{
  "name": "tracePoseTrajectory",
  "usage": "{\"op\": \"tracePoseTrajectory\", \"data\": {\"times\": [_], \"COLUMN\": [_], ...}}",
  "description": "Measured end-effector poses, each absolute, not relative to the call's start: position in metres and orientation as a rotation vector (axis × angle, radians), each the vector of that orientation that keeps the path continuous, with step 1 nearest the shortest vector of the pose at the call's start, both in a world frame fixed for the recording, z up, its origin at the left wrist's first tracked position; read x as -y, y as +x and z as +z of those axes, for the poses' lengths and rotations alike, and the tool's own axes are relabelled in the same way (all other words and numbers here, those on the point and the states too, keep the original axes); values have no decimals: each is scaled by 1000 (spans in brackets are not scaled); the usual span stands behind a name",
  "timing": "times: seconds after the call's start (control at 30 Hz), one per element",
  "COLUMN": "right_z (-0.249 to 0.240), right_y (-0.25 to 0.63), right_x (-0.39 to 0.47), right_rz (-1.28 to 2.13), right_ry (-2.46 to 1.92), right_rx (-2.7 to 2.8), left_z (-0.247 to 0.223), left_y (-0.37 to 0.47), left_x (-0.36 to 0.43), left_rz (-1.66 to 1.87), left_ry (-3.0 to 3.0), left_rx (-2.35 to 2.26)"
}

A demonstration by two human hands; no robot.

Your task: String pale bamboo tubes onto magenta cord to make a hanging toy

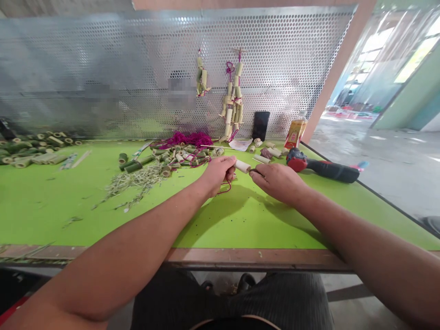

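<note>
A bright green table top [137, 231] spans the frame, its brown front edge [254, 256] running across the lower part above the person's dark-clothed lap [227, 298]. A perforated metal panel [137, 59] stands along the back. The right edge slants from the back down to the lower right, with grey floor [388, 160] beyond it and bright windows at the upper right.

Near the middle of the frame, the left hand [220, 173] has its fingers closed on a pale bamboo tube [243, 166], which points toward the right hand [277, 182]. The right hand's thumb and fingers are drawn narrow around a small dark thing [255, 171] at the tube's end; its shape is mostly hidden. Purple string [225, 189] loops below the left hand.

Green surface with fine dark specks lies between the forearms, back from the front edge, and more stretches across the left side. Room behind the hands is tighter: cut tubes [167, 170], shavings [132, 183] and a purple string heap [189, 139] sit left of centre, with more tube pieces [273, 152] just behind the right hand. A red-and-black power tool [323, 168] lies toward the right edge. A bottle [295, 132] and black phone [261, 125] stand by the panel, near strung bamboo figures [233, 101].
</note>
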State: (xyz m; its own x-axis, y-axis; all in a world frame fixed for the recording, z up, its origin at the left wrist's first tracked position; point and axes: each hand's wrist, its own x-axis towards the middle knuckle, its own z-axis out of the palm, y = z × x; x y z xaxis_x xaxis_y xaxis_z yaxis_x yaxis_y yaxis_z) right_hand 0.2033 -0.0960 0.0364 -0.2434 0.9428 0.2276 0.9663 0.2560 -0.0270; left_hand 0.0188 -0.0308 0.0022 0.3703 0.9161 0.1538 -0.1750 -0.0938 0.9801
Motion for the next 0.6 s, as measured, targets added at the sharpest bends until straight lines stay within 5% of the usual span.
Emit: {"op": "tracePoseTrajectory", "data": {"times": [0.6], "right_z": [36], "right_y": [209], "right_x": [94], "right_rz": [-9], "right_ry": [-1725], "right_rx": [2328], "left_z": [2], "left_y": [18], "left_x": [31], "left_rz": [1064], "left_ry": [1352], "left_rx": [-782]}}
